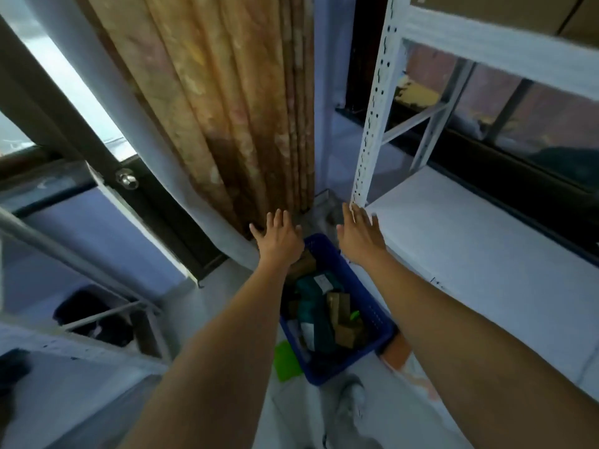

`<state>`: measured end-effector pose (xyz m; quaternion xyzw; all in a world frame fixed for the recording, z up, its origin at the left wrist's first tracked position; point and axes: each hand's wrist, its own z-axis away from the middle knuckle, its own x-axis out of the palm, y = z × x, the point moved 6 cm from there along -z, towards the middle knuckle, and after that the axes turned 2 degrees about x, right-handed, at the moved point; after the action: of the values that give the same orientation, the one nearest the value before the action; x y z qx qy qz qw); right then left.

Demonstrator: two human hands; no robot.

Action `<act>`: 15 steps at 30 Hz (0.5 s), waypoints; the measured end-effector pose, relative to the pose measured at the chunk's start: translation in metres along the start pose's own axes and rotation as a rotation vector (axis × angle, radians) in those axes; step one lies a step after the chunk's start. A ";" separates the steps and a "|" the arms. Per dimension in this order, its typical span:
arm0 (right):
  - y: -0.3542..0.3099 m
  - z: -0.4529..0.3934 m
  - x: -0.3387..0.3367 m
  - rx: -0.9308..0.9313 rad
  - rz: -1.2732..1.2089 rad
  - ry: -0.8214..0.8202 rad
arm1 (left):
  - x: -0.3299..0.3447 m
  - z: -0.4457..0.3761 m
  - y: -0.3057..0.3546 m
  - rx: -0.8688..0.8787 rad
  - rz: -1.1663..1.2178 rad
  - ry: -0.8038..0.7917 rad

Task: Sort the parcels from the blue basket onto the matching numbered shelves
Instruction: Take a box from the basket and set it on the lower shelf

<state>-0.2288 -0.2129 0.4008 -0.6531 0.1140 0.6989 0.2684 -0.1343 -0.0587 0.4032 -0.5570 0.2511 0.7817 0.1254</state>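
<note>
Parcels [327, 309] fill the blue basket [372, 315] at the lower centre of the frame, lying jumbled and overlapping. Several are brown cardboard boxes, one near the top end of the basket under the left wrist and others toward its right side. Among them lie dark teal soft bags, one carrying a pale label [321, 281], and a pale wrapped packet sits near the lower left inside the basket. A small bright green piece shows between the boxes on the right. Blur hides any numbers on the parcels.

The basket is a deep blue plastic crate with rows of slots in its walls, standing on the pale floor just beside the lowest white shelf [479, 254] of the metal rack that takes up the right of the frame. A flat green sheet [285, 361] lies on the floor against the basket's lower left side.

Both bare arms reach forward from the bottom of the frame. The left hand [280, 239] is spread flat with fingers straight and apart, holding nothing, above the basket's far end. The right hand [359, 234] is likewise flat and released, fingers straight, its fingertips at the foot of the rack's perforated white upright [376, 102].

A brown patterned curtain [233, 102] hangs at the upper centre. Cardboard boxes [505, 11] sit on the rack's upper shelf at the top right.
</note>
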 end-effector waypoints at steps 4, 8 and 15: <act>0.026 -0.023 0.065 0.010 -0.012 -0.097 | 0.075 -0.029 -0.026 -0.072 0.048 -0.161; 0.050 -0.064 0.129 0.054 -0.048 -0.222 | 0.133 -0.067 -0.043 -0.142 0.078 -0.235; 0.060 -0.154 0.246 0.038 -0.066 -0.373 | 0.226 -0.165 -0.082 -0.241 0.165 -0.274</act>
<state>-0.1300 -0.2854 0.1314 -0.5106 0.0540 0.7963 0.3198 -0.0406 -0.0961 0.1299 -0.4342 0.1811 0.8821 0.0263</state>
